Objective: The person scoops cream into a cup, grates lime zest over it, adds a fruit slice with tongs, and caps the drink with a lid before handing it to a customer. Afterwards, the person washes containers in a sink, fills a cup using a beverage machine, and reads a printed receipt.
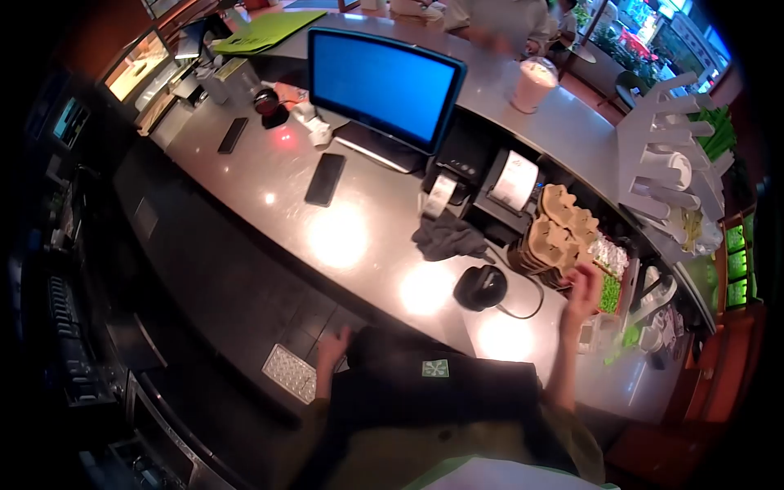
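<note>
My right hand (583, 292) is raised over the right end of the counter, fingers apart, with nothing visible in it. It is nearest to a stack of brown cardboard cup carriers (557, 237) and a box of small green packets (609, 294); whether the fingertips touch either, I cannot tell. Low beside my dark apron (392, 384), my left hand (332, 349) hangs off the counter's near edge. Its fingers look loosely apart, and I make out nothing in them. A black rounded scanner-like device (482, 287) sits on the counter between my hands, its cable curving right.
On the metal counter (245, 180) are a blue-screened monitor (384, 86), a black phone (325, 180), receipt printers (510, 192) and a dark cloth (449, 237). A drink cup (535, 84) tops the raised ledge. Beyond it is a person (498, 20). Cup dispensers (665, 163) stand right.
</note>
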Demonstrator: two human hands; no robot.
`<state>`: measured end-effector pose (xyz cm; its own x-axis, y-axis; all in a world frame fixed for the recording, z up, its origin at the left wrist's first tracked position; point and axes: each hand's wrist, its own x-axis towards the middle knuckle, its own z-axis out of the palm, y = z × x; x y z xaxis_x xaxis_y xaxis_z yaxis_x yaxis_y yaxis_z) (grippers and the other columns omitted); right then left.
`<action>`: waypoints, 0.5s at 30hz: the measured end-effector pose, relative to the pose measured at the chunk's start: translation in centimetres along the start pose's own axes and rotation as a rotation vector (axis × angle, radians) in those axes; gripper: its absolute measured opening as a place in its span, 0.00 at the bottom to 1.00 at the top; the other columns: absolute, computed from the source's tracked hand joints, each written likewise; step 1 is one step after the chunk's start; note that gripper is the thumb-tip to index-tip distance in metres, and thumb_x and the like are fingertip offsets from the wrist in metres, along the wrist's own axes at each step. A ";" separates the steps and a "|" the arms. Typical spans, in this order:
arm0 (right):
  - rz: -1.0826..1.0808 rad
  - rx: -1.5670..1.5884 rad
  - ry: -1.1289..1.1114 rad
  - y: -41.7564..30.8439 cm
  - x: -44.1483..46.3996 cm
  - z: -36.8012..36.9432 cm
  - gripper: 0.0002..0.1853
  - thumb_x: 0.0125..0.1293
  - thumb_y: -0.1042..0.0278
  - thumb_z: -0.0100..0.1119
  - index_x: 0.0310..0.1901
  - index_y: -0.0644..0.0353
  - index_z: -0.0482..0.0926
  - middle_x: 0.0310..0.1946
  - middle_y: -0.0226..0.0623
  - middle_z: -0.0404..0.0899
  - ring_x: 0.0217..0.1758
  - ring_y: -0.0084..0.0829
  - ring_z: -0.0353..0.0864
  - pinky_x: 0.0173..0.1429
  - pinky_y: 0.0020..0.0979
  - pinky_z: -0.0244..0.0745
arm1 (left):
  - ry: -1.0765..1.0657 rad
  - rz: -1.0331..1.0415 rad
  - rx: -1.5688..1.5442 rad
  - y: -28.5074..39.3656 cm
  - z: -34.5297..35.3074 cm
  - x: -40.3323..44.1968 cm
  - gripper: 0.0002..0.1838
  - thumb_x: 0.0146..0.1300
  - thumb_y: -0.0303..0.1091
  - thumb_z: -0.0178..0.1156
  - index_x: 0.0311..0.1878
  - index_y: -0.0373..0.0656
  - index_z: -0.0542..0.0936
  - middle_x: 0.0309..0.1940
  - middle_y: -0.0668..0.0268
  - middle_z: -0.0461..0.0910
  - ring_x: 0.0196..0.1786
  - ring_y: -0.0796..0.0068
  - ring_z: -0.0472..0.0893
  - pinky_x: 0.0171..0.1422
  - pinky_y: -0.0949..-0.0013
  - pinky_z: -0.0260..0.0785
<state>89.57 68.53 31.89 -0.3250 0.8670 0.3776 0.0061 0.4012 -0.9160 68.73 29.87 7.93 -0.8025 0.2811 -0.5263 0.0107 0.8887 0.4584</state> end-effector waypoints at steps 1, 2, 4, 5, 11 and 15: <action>-0.074 0.039 -0.167 -0.1 -0.6 3.3 0.11 0.67 0.72 0.42 0.49 0.62 0.69 0.28 0.33 0.72 0.28 0.19 0.69 0.34 0.19 0.66 | -0.120 -0.026 0.102 -3.5 1.7 -0.6 0.31 0.64 0.57 0.43 0.34 0.34 0.81 0.28 0.52 0.81 0.34 0.56 0.81 0.40 0.61 0.71; -0.044 0.019 -0.302 -0.8 -0.8 6.5 0.16 0.66 0.72 0.45 0.55 0.62 0.67 0.26 0.31 0.73 0.27 0.19 0.71 0.32 0.21 0.67 | -0.230 -0.044 0.124 -6.7 3.5 -1.2 0.31 0.64 0.57 0.43 0.35 0.34 0.81 0.28 0.52 0.81 0.34 0.56 0.81 0.40 0.61 0.71; -0.048 -0.014 -0.562 -2.8 0.0 12.9 0.25 0.61 0.74 0.46 0.62 0.59 0.61 0.18 0.31 0.72 0.21 0.20 0.71 0.30 0.24 0.68 | -0.359 -0.076 0.103 -11.2 5.1 -1.8 0.31 0.63 0.56 0.43 0.35 0.34 0.81 0.29 0.52 0.81 0.34 0.56 0.81 0.41 0.61 0.71; -0.102 -0.138 -0.641 -3.5 1.0 16.0 0.29 0.59 0.75 0.48 0.64 0.56 0.59 0.15 0.35 0.71 0.18 0.26 0.71 0.28 0.27 0.68 | -0.398 -0.097 0.094 -13.0 4.9 -1.5 0.31 0.63 0.56 0.43 0.35 0.34 0.81 0.29 0.51 0.81 0.34 0.55 0.81 0.41 0.61 0.71; -0.393 -0.743 -0.503 1.2 9.1 35.4 0.34 0.59 0.66 0.49 0.68 0.37 0.51 0.14 0.43 0.73 0.18 0.44 0.74 0.27 0.43 0.69 | -0.420 -0.162 0.093 -20.9 -2.8 6.3 0.30 0.63 0.56 0.43 0.35 0.34 0.80 0.29 0.51 0.81 0.35 0.55 0.80 0.41 0.61 0.70; -0.236 -0.940 -0.363 4.0 9.6 41.2 0.34 0.58 0.65 0.49 0.67 0.44 0.52 0.16 0.47 0.74 0.20 0.49 0.75 0.29 0.45 0.71 | -0.399 -0.145 0.120 -24.6 -11.0 14.4 0.30 0.63 0.55 0.44 0.35 0.34 0.80 0.30 0.51 0.80 0.35 0.55 0.80 0.42 0.61 0.70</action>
<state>47.55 66.29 26.24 -0.6788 0.6572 0.3276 0.5901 0.7537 -0.2893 50.35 8.11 -3.09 -0.5079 0.2475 -0.8251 0.0031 0.9583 0.2856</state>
